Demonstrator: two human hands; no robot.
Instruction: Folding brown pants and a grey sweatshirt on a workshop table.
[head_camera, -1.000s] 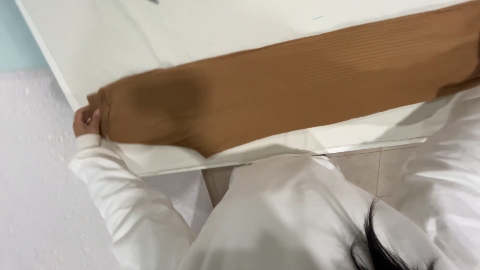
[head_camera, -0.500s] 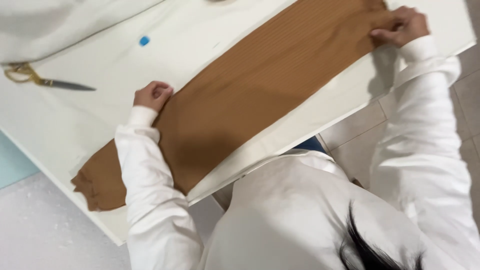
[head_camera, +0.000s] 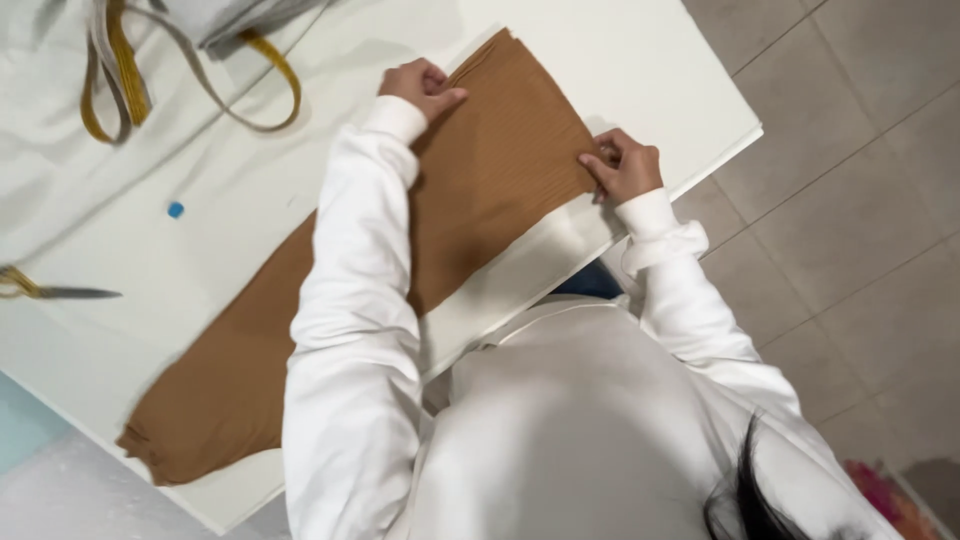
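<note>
A long strip of brown ribbed fabric (head_camera: 480, 190) lies flat and diagonal across the white table (head_camera: 660, 70). My left hand (head_camera: 422, 84) pinches the fabric's upper far edge near its end. Lower on the same end, close to the table's edge, my right hand (head_camera: 624, 164) pinches the near edge. Both arms are in white sleeves, and my left sleeve hides the middle of the strip. The other end of the fabric (head_camera: 190, 430) reaches the table's lower left edge.
Scissors with yellow handles (head_camera: 50, 290) lie at the left of the table. A small blue chalk piece (head_camera: 175, 209) sits nearby. A grey and yellow strap (head_camera: 130, 80) lies at the top left. Tiled floor (head_camera: 860, 200) lies to the right.
The view has swung right along the table. My left hand moved from the strip's middle up to its end, and my right hand shifted to the near edge of that end.
</note>
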